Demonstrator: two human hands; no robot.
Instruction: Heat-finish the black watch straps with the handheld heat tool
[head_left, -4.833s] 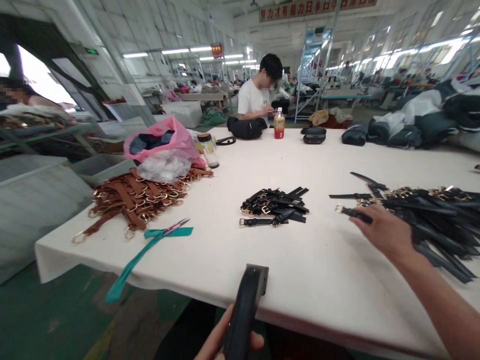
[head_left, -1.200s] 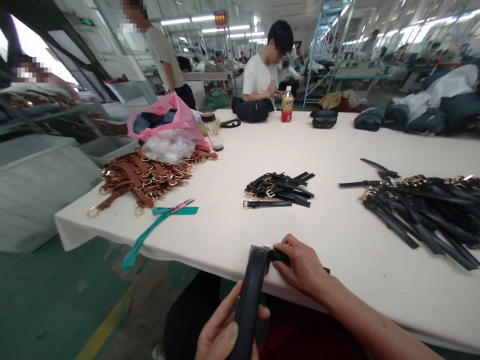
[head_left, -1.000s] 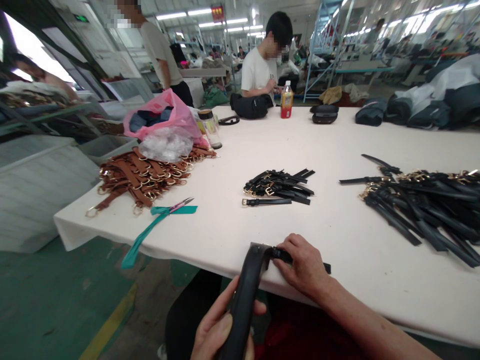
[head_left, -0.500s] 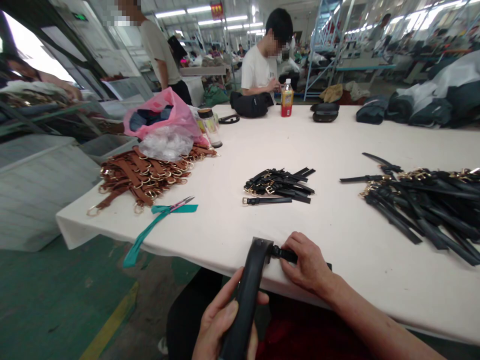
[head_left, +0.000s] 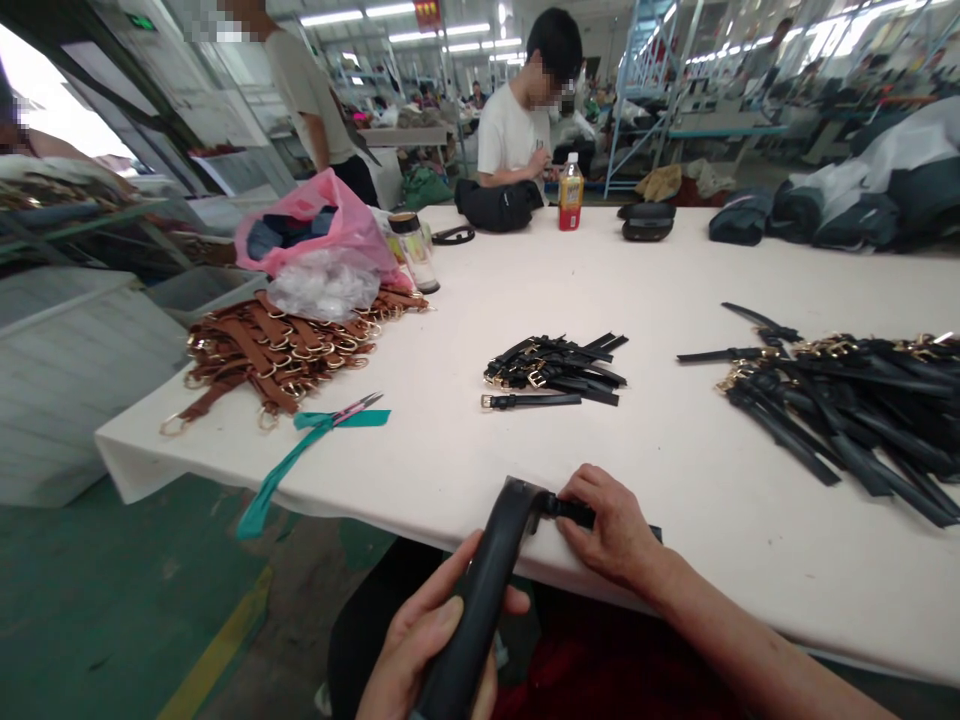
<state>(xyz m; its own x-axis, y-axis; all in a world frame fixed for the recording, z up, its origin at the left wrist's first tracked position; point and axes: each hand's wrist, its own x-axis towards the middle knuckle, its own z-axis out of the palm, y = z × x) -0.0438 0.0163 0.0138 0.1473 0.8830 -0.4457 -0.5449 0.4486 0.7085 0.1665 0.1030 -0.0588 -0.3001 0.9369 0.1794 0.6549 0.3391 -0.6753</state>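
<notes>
My left hand [head_left: 424, 655] grips a black handheld tool [head_left: 476, 600] with a curved body, its head resting at the near edge of the white-covered table [head_left: 390, 480]. My right hand [head_left: 611, 530] pinches a narrow black leather strap [head_left: 574, 512] and holds it against the tool's head. The strap's tail [head_left: 656, 534] shows past my fingers. Where the strap meets the tool is partly hidden. A small pile of black straps with gold buckles [head_left: 551, 365] lies ahead of my hands, and a larger one [head_left: 840, 415] lies to the right.
Brown straps with gold rings [head_left: 270, 355], scissors on a teal ribbon [head_left: 352, 408] and a pink bag [head_left: 315, 225] sit on the table's left. A seated person [head_left: 510, 130] is beyond its far edge, with a bottle [head_left: 570, 192] in front.
My right hand has gone from the large pile to the tool, bringing a strap. The tool has tilted further left and lower, and the view has shifted slightly.
</notes>
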